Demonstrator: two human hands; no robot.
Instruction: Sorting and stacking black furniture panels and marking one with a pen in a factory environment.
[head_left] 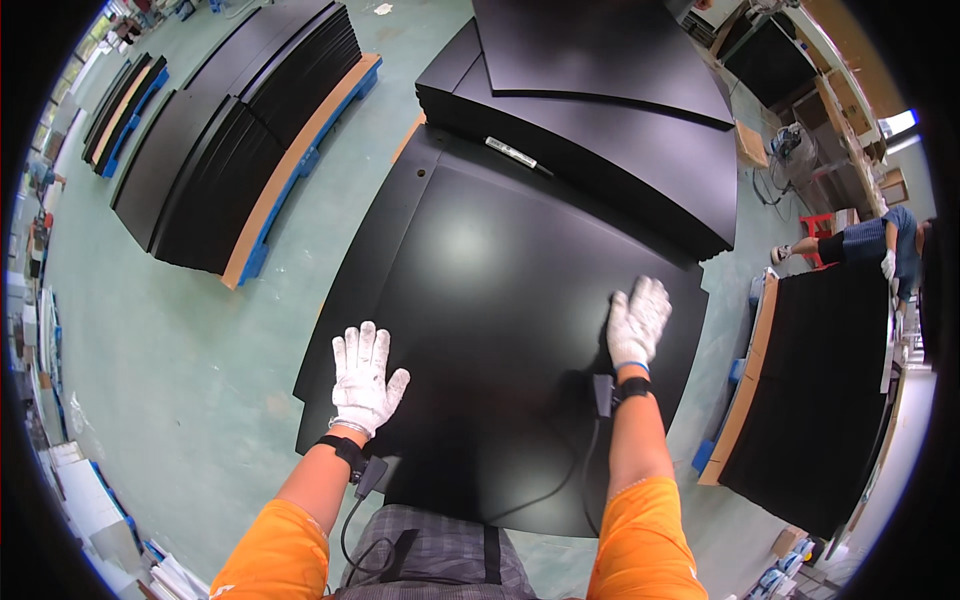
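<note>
A large, smooth black panel lies flat in front of me on a stack. My left hand, in a white work glove, rests palm down near its left edge with the fingers spread. Toward the right edge, my right hand, gloved the same way, lies flat with fingers stretched out. Neither hand holds anything. Beyond them, a pen-like or marker-like light-coloured stick lies against the foot of a taller stack of black panels.
To the left stand pallets of stacked black panels on blue bases. Another panel stack rises at the right, with a person beside it. A red stool stands behind. Cables hang from my wrist straps.
</note>
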